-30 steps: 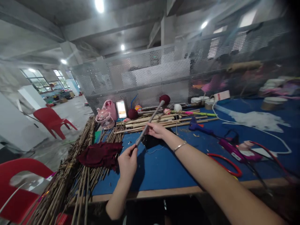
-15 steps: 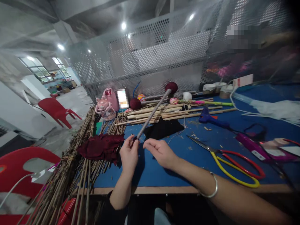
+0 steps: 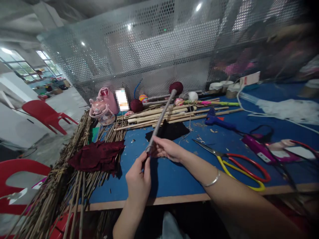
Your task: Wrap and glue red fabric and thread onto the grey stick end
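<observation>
My left hand (image 3: 138, 174) pinches the lower end of a grey wrapped stick (image 3: 161, 114), with a bit of dark red between the fingertips. At the far end of that stick sits a dark red ball-shaped head (image 3: 176, 87). My right hand (image 3: 168, 148) is at the stick just above the left fingertips, its thumb along the shaft and the other fingers curled behind, partly hidden. Under the stick lies a black cloth (image 3: 174, 130). A dark red cloth (image 3: 97, 156) rests left of my hands, and scissors (image 3: 221, 154) with red and yellow handles lie to the right.
Bundled twigs (image 3: 74, 159) line the table's left side. Pale sticks (image 3: 149, 116) lie along the back, before a perforated metal screen (image 3: 149, 53). A blue glue gun (image 3: 219, 122), a purple tool (image 3: 258, 149) and cords occupy the right. A pink bucket (image 3: 102, 114) stands back left.
My right hand has come from a pinch beside the stick onto its shaft, above the left fingertips. My left hand still grips the lower end. The view has shifted slightly right.
</observation>
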A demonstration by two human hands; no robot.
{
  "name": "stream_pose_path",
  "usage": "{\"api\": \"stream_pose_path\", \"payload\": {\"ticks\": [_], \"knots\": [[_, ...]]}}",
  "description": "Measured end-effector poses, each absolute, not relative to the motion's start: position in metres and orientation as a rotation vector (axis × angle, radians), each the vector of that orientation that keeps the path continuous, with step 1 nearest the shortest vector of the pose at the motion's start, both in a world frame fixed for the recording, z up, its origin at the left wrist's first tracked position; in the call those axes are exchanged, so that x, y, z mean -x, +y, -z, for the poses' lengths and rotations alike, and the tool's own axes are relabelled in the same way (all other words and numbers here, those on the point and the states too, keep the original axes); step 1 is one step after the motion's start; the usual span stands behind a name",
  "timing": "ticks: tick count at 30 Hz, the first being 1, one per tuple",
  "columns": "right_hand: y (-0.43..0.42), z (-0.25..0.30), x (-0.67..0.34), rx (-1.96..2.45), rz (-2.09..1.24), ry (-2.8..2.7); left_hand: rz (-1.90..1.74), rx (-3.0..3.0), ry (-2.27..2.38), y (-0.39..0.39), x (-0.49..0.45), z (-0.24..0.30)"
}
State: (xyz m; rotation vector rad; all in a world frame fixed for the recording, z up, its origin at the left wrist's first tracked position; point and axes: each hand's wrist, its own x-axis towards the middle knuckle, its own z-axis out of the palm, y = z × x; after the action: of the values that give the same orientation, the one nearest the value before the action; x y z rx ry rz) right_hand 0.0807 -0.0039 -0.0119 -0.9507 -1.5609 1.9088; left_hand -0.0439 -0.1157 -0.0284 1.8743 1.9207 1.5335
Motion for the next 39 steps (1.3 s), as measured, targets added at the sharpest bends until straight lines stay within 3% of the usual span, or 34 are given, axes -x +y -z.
{"api": "stream_pose_path", "payload": {"ticks": [2,4,6,8,12,20,26,31,39], "knots": [[-0.011,0.008,-0.082,1.006,-1.667,-1.811,-1.563,-1.766,1.984,-0.126,0.043,0.029],[-0.019,0.003,-0.085,0.996,-1.122,-1.978,-1.581,-1.618,2.057,-0.136,0.043,0.030],[-0.026,-0.004,-0.088,0.791,-0.705,-2.085,-1.562,-1.527,2.095,-0.144,0.043,0.031],[-0.032,-0.009,-0.088,0.512,-0.549,-2.263,-1.523,-1.529,2.064,-0.150,0.044,0.033],[-0.037,-0.010,-0.082,0.291,-0.561,-2.532,-1.523,-1.476,1.941,-0.156,0.045,0.041],[-0.035,0.004,-0.079,0.296,-0.516,-2.455,-1.499,-1.401,1.915,-0.156,0.042,0.045],[-0.037,0.007,-0.078,0.285,-0.487,-2.384,-1.713,-0.929,1.461,-0.155,0.037,0.030],[-0.037,0.009,-0.078,0.282,-0.477,-2.382,-1.555,-0.621,1.376,-0.158,0.039,0.027],[-0.036,0.010,-0.076,0.292,-0.478,-2.335,-1.677,-1.317,1.813,-0.154,0.045,0.046]]}}
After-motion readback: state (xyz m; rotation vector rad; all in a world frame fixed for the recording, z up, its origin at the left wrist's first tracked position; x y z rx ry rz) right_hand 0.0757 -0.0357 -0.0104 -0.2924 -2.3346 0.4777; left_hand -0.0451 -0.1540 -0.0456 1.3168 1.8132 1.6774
